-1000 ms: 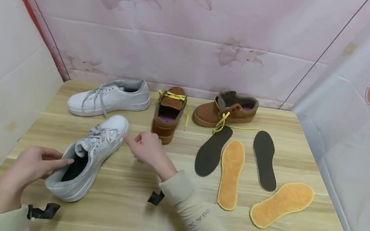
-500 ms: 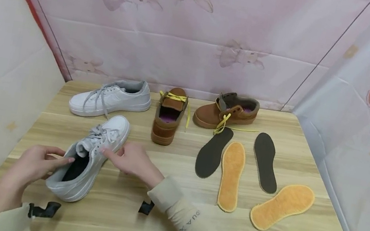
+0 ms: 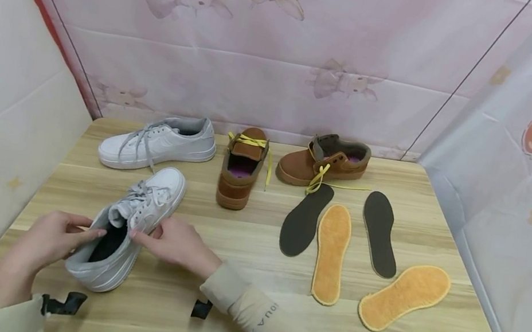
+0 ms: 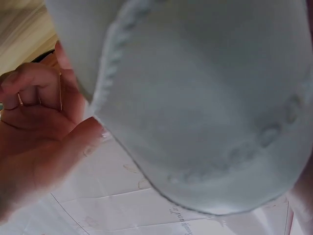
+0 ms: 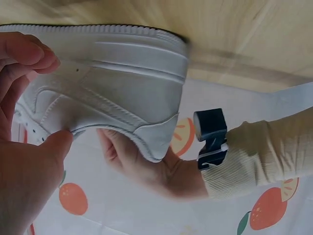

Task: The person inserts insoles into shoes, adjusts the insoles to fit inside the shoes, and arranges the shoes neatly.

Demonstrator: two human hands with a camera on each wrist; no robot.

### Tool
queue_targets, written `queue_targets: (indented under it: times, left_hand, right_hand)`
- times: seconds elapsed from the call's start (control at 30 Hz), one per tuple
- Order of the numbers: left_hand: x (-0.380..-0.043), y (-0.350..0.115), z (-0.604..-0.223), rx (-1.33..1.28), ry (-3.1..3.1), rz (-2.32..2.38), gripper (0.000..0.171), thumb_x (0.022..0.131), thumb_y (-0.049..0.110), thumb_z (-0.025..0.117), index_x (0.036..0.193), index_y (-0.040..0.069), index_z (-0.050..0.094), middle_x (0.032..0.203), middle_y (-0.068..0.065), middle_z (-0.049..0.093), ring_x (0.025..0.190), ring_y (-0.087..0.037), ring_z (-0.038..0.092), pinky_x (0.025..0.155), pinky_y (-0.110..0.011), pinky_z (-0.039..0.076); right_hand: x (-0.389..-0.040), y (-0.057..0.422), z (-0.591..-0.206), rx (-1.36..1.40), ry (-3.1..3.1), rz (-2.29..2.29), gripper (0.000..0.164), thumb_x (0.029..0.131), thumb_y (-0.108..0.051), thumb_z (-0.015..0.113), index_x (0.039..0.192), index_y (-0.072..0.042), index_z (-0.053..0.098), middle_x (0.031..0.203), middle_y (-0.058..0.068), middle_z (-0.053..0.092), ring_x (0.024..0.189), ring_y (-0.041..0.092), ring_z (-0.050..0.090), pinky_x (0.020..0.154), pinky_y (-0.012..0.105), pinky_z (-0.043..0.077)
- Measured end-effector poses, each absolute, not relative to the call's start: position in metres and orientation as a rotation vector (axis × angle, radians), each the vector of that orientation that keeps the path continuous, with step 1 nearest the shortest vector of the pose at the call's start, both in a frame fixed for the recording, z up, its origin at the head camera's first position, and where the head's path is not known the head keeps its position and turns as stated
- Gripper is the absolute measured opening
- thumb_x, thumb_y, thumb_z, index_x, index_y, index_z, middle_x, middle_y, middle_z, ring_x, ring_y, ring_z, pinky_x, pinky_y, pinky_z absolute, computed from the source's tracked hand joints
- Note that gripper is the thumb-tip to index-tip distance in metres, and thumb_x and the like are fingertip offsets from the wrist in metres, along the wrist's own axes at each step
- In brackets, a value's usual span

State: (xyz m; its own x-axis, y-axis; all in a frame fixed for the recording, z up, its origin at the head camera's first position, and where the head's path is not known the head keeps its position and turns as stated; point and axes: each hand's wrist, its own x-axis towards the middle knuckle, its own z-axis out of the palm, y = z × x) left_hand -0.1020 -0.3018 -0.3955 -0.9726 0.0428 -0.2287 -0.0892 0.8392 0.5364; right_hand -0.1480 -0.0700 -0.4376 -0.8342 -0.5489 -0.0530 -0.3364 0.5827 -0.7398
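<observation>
A white sneaker (image 3: 146, 211) with grey laces stands on the wooden table, toe pointing away and to the right. My left hand (image 3: 51, 236) holds the left side of its collar, thumb over the rim and fingers outside. On the opposite side my right hand (image 3: 178, 242) has its thumb at the collar edge, fingers bent along the outer side. A dark insole (image 3: 108, 245) shows inside the sneaker. The right wrist view has the sneaker's heel (image 5: 156, 93) close up, with the right thumb (image 5: 58, 142) on the rim.
Behind lies another white sneaker (image 3: 160, 140). Two brown shoes with yellow laces, one heel-on (image 3: 237, 184) and one sideways (image 3: 323, 166), stand near the back wall. Right of centre are two dark insoles (image 3: 306, 222) and two orange fuzzy insoles (image 3: 331, 257). Patterned sheets wall the table.
My right hand has moved left and nearer, from beside the sneaker's toe to its right collar edge. The left hand and the sneaker stay in place.
</observation>
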Motion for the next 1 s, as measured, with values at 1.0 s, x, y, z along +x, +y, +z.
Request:
queue_targets:
  times: [1.0]
  left_hand:
    - [-0.103,-0.298,-0.397,0.156,2.962,0.73,0.022,0.091,0.022,0.061,0.088,0.005,0.073,0.074,-0.004,0.067,0.063,-0.01,0.051,0.053,-0.027,0.04]
  right_hand:
    - [-0.133,-0.097,-0.425,-0.812,2.568,-1.092,0.045,0.093,-0.026,0.045,0.049,-0.015,0.048,0.037,-0.009,0.045,0.031,0.001,0.043,0.039,0.018,0.037]
